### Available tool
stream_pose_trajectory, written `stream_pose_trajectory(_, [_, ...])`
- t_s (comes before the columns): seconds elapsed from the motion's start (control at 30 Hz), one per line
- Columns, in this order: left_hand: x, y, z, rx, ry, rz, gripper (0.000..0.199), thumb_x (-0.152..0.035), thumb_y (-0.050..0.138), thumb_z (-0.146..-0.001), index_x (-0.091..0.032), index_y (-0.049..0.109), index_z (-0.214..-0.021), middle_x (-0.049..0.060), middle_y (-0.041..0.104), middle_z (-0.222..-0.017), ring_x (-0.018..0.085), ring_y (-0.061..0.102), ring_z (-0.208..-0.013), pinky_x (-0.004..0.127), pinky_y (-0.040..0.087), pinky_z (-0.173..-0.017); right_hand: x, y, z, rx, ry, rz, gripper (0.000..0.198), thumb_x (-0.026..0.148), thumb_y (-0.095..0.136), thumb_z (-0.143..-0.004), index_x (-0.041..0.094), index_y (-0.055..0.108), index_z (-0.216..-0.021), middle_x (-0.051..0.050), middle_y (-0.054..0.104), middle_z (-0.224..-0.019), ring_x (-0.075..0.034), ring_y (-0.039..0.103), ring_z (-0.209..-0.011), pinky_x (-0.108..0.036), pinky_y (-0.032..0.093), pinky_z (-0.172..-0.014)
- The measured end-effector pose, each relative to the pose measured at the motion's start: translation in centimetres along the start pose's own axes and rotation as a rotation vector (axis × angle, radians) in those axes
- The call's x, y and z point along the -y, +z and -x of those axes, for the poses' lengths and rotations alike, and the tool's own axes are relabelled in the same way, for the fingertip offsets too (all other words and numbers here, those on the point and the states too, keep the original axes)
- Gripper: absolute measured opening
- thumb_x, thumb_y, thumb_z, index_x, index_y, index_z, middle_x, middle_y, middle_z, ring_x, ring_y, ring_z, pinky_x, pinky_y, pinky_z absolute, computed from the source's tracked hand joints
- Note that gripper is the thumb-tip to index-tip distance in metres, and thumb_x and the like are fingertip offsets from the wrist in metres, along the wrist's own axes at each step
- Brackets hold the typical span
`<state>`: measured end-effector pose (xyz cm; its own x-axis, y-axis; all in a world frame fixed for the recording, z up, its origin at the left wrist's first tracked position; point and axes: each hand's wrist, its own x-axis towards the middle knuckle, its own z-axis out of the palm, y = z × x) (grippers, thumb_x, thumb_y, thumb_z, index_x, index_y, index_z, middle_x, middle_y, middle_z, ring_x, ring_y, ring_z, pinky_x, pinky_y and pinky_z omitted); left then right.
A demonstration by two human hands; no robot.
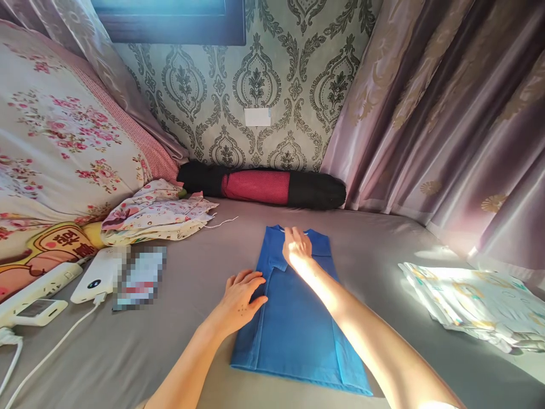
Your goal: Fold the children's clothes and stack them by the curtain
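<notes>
A blue short-sleeved shirt [298,329] lies on the bed, its sides folded inward into a long rectangle. The collar points away from me and the hem is near me. At the collar, my right hand [297,245] is closed, fingers bent together on the fabric; its fingertips are partly hidden. My left hand [240,298] rests over the shirt's left edge, palm down, with fingers and thumb apart. One folded sleeve shows between the two hands.
A folded pale patterned cloth [481,307] lies to the right. On the left are a power bank [100,272] with a cable, a power strip [46,287], a blurred-out packet [142,278] and crumpled floral clothing [159,213]. A black and red roll bag [259,186] lies along the wall.
</notes>
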<state>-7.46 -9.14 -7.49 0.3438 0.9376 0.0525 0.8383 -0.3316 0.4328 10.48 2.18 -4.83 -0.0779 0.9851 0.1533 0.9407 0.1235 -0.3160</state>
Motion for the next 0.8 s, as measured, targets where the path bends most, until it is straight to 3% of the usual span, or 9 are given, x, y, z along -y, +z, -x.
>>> stream_pose_trajectory(0.13, [-0.1, 0.1, -0.1, 0.001, 0.047, -0.036, 0.031, -0.030, 0.049, -0.090, -0.025, 0.058, -0.119, 0.005, 0.052, -0.139, 0.026, 0.036, -0.135, 0.049, 0.029, -0.109, 1.7, 1.6, -2.1, 0.059, -0.136, 0.013, 0.035, 0.017, 0.038, -0.093, 0.022, 0.065, -0.113, -0.005, 0.065, -0.117, -0.019, 0.053, -0.113, -0.028, 0.037, -0.097])
stream_pose_trajectory(0.27, [0.1, 0.3, 0.0, 0.015, 0.099, -0.022, 0.033, -0.029, 0.039, -0.095, -0.024, 0.053, -0.125, 0.006, 0.048, -0.142, 0.021, 0.038, -0.135, 0.047, 0.028, -0.112, 1.9, 3.4, -5.7, 0.067, -0.108, 0.025, 0.037, 0.017, 0.035, -0.095, 0.019, 0.063, -0.119, -0.007, 0.064, -0.120, -0.021, 0.053, -0.114, -0.028, 0.038, -0.095])
stream_pose_trajectory(0.43, [0.4, 0.2, 0.0, 0.054, 0.090, 0.019, 0.037, -0.030, 0.042, -0.094, -0.026, 0.048, -0.130, 0.005, 0.044, -0.146, 0.020, 0.036, -0.137, 0.048, 0.025, -0.115, 2.4, 4.7, -9.1, 0.096, -0.033, 0.024, 0.033, 0.021, 0.041, -0.095, 0.018, 0.063, -0.119, -0.009, 0.066, -0.117, -0.023, 0.054, -0.114, -0.032, 0.039, -0.092])
stream_pose_trajectory(0.6, [0.5, 0.0, -0.1, 0.088, 0.067, 0.057, 0.039, -0.031, 0.045, -0.093, -0.025, 0.047, -0.132, 0.006, 0.041, -0.148, 0.021, 0.032, -0.139, 0.049, 0.022, -0.116, 2.8, 5.7, -10.4, 0.087, 0.037, 0.005, 0.031, 0.023, 0.047, -0.092, 0.020, 0.060, -0.120, -0.007, 0.065, -0.118, -0.025, 0.052, -0.115, -0.036, 0.039, -0.093])
stream_pose_trajectory(0.8, [0.6, -0.1, -0.1, 0.111, 0.055, 0.089, 0.039, -0.030, 0.049, -0.091, -0.026, 0.048, -0.130, 0.007, 0.040, -0.148, 0.021, 0.032, -0.139, 0.053, 0.017, -0.117, 2.6, 6.7, -10.2, 0.025, 0.038, 0.005, 0.033, 0.018, 0.038, -0.093, 0.024, 0.058, -0.120, -0.006, 0.058, -0.126, -0.023, 0.045, -0.119, -0.035, 0.035, -0.094])
